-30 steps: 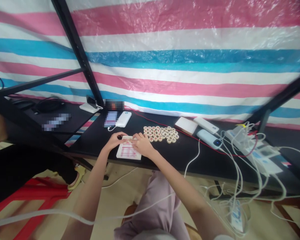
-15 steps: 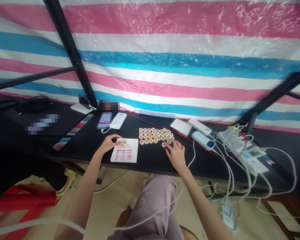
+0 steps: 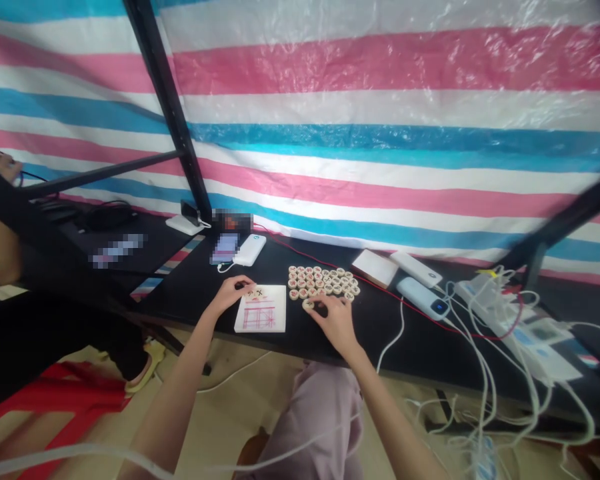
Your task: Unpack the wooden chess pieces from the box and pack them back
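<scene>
My left hand (image 3: 231, 295) is at the upper left corner of a square white pad (image 3: 279, 313), with thumb and fingers closed on its edge. Red grid lines and a few dark marks show on the pad. My right hand (image 3: 336, 321) has its thumb and forefinger closed on a round Chinese chess piece (image 3: 308, 305), just in front of the others. Behind it, several Chinese chess pieces (image 3: 301, 281) with red and dark characters lie close together in rows. My right fingers partly cover the front ones.
Behind the pad lie a phone (image 3: 225, 248) and a white power bank (image 3: 251, 250). To the right are a flat white box (image 3: 375, 267), a blue power bank (image 3: 423, 297) and tangled white cables (image 3: 485, 360). A red cable crosses the black table (image 3: 190, 293). Another person's hand (image 3: 1, 165) shows far left.
My right hand has moved left along the front of the pieces and now has one at its fingertips, apart from the rows. My left hand stays at the pad. The view has shifted slightly.
</scene>
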### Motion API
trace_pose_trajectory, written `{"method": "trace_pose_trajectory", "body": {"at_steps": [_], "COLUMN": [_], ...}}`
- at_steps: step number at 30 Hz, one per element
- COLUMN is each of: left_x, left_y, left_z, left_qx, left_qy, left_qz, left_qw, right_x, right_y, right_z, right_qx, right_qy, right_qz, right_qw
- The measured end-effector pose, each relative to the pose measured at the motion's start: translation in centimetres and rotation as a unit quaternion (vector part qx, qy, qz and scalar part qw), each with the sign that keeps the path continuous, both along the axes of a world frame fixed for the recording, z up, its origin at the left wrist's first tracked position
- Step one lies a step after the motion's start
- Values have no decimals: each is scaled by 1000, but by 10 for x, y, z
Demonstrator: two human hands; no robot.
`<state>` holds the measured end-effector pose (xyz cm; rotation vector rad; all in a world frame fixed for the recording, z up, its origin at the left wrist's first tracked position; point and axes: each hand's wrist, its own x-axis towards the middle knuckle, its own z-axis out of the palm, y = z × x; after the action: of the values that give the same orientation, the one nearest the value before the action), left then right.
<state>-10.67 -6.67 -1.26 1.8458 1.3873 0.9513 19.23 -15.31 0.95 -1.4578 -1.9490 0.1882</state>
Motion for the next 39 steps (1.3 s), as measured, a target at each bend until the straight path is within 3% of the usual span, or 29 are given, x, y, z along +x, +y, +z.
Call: {"method": "trace_pose_trajectory", "body": {"at_steps": [3,6,11,20,24,28,33,39], "left_x": [0,0,-2,-4,-2,0,0,1], "left_y": [-1,-1,1,1,-1,0,4,6], "left_z": [2,2,0,0,5,3,-5,-7], "left_qx": [-1,-3,2,1,-15,20,48,39], "left_qy": [-11,-15,-10,-10,-13,-1,72,70], "left_qz": [5,-11,-8,-39,-48,-56,-38,-10], "left_qw": [1000,1000,1000,999,999,998,996,997], "right_x": [-37,-68,-91,-87,-80,-76,-75,-76], "right_y": [16,33,49,39,27,26,42,57], "right_z": [7,7,3,1,-6,-4,3,-1], "right_qx": [24,33,39,-19,-41,-36,5,13], "right_qy": [-6,-92,-231,-191,-181,-215,-256,-238], "right_qz": [33,79,126,106,45,3,56,79], "right_qw": [999,992,964,976,982,976,965,968]}}
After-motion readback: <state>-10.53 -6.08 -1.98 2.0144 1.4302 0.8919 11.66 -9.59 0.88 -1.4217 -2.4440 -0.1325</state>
